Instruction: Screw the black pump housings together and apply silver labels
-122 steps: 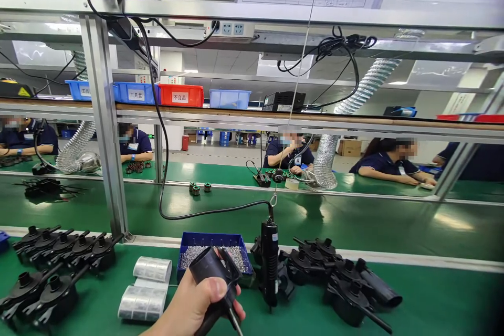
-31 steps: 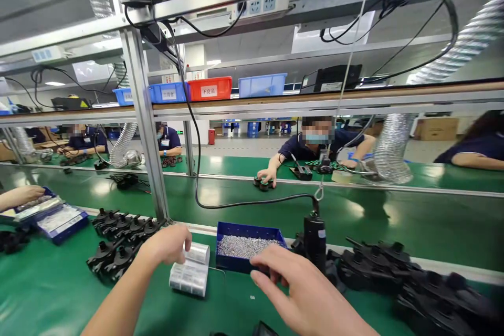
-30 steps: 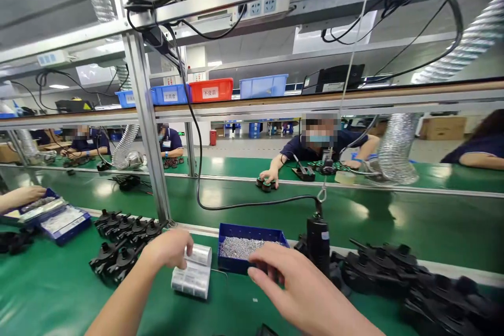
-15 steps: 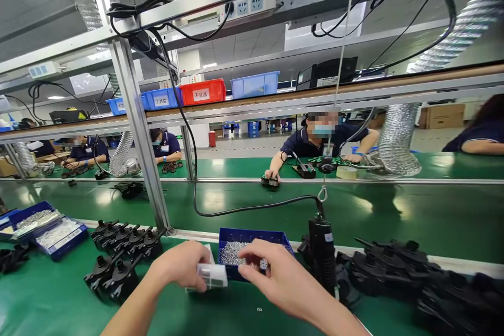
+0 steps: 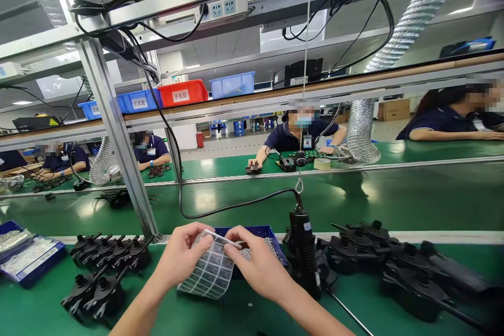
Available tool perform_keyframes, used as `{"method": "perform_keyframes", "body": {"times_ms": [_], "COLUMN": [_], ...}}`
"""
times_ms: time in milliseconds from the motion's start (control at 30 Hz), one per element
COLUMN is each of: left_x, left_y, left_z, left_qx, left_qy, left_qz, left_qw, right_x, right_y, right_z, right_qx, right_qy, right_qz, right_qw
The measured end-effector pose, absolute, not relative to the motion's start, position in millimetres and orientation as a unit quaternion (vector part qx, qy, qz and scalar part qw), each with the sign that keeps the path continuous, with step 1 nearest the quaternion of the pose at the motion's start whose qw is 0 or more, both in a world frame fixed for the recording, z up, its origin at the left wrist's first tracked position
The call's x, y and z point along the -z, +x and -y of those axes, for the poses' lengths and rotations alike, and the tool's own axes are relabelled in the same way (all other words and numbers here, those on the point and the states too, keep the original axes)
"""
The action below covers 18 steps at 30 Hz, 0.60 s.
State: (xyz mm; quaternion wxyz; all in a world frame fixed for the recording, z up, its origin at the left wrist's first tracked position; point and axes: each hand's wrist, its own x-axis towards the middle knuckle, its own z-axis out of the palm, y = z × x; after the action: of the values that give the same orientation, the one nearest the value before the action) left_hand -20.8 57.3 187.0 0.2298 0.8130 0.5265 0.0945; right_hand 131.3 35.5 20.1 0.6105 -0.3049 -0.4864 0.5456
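A curled, greyish sheet of rectangular stickers (image 5: 210,272) hangs between my hands, its grid of cells facing me. My left hand (image 5: 181,258) pinches the upper left edge between thumb and fingers. At the upper right corner, my right hand (image 5: 258,262) is closed on the sheet's edge with thumb and fingertips. Just behind the hands stands a blue bin (image 5: 279,249) of small silvery metal parts, partly hidden by the sheet and my right hand. A black electric screwdriver (image 5: 303,247) hangs on a hook to the right of my right hand.
Black moulded housings (image 5: 104,294) stand in rows at left, with more housings (image 5: 417,281) at right. A blue tray (image 5: 37,268) with white pieces lies far left. A metal post (image 5: 114,142) and a dangling black cable (image 5: 180,168) rise ahead. Co-workers sit across the green bench (image 5: 236,199).
The sheet has been lifted and unrolled towards me, showing its grid. My right hand has moved from over the bin to grip the sheet's edge. The view has shifted rightward.
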Motion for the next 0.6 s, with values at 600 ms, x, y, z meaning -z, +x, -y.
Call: {"method": "perform_keyframes", "body": {"times_ms": [600], "left_x": [-168], "left_y": [-22], "left_z": [-64], "left_qx": [-0.182], "left_qy": [0.777], "left_qz": [-0.572], "left_qw": [0.191], "right_x": [-12], "right_y": [127], "right_z": [-42], "right_qx": [-0.190], "right_qy": [-0.331], "right_qz": [0.461], "right_qw": [0.801]}}
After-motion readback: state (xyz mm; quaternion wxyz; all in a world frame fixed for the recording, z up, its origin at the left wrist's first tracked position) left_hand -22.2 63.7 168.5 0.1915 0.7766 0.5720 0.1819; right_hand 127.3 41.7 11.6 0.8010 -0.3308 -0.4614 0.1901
